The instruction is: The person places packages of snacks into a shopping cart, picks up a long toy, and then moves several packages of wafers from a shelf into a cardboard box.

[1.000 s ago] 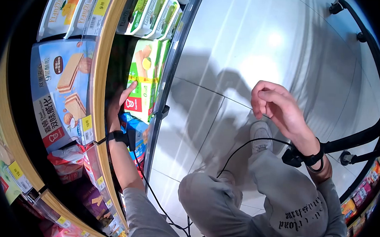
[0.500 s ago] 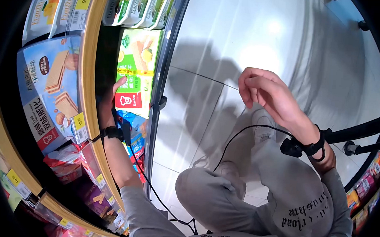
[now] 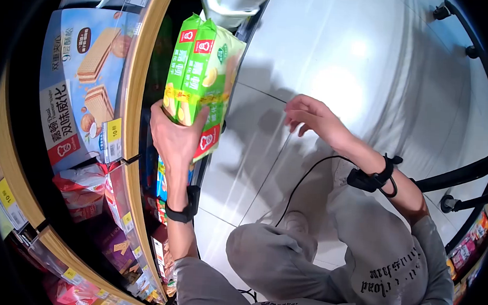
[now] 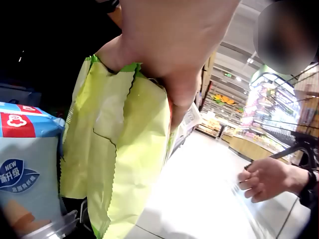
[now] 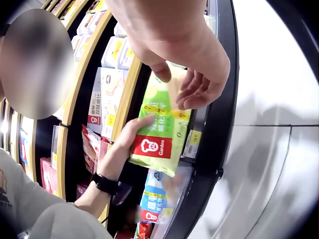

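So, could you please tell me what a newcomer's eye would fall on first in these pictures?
First, the bright green plastic biscuit packets, seemingly two pressed together, which the left hand grips from below in front of the curved wood-edged shelf. Next, the large blue cardboard wafer box standing on that shelf beside them, and the right hand hovering empty, fingers relaxed, above the glossy pale tiled floor.

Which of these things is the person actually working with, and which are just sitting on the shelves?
In hand:
- green wafer packs, two together, gripped by the left hand
- right hand, empty, held out near them

Just sitting there:
- blue wafer box
- yellow price tag
- red packets
- blue packs on the lower shelf
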A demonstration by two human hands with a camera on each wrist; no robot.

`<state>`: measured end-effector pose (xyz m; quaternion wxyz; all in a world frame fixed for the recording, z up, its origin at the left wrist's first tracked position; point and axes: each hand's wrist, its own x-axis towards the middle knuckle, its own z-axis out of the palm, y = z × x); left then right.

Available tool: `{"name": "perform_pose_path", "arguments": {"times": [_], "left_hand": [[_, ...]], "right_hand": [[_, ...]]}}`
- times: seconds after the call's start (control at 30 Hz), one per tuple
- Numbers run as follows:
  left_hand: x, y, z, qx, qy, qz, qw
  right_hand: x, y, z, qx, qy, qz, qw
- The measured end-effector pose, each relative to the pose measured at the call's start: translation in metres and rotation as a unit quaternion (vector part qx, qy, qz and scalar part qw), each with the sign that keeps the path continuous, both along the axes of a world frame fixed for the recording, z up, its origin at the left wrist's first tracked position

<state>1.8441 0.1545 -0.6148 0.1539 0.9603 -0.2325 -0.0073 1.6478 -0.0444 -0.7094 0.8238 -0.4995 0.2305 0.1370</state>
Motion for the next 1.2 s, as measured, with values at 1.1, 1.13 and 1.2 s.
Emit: {"name": "perform_pose_path", "arguments": {"times": [1.1, 1.13, 1.2], "left_hand": [[-0.051, 0.030, -0.130, 0.074, 0.454, -0.302, 0.835], [-0.050, 0.034, -0.145, 0.064, 0.455, -0.310, 0.832], [-0.049, 0.031, -0.153, 0.043, 0.497, -0.289, 0.817]], "right_hand": [[0.149, -0.131, -0.096, -0.220, -0.146, -0.243, 0.933], [0.147, -0.132, -0.097, -0.200, -0.140, -0.225, 0.943], [0.141, -0.139, -0.099, -0.185, -0.104, -0.180, 0.960]]}}
